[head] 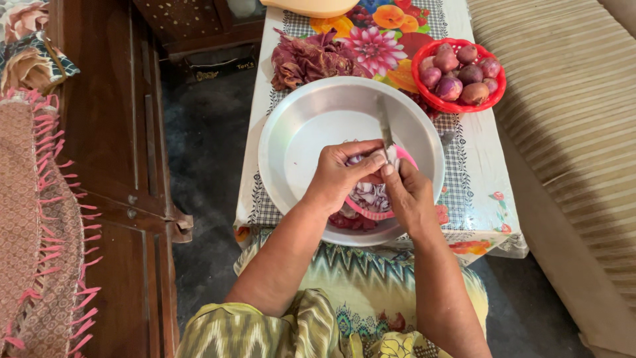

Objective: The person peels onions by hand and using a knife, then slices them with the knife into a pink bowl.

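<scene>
Both hands, left hand [339, 174] and right hand [409, 193], seemingly cut onion [371, 195] with knife [384, 122].

We count two hands, left [338, 176] and right [407, 195]; one knife [384, 126]; one metal basin [305, 132]; one pink bowl [371, 212] of chopped onion; one red basket [493, 89] holding about nine whole onions [457, 73], some partly hidden; one heap of peels [311, 59]; one table [477, 172].
</scene>
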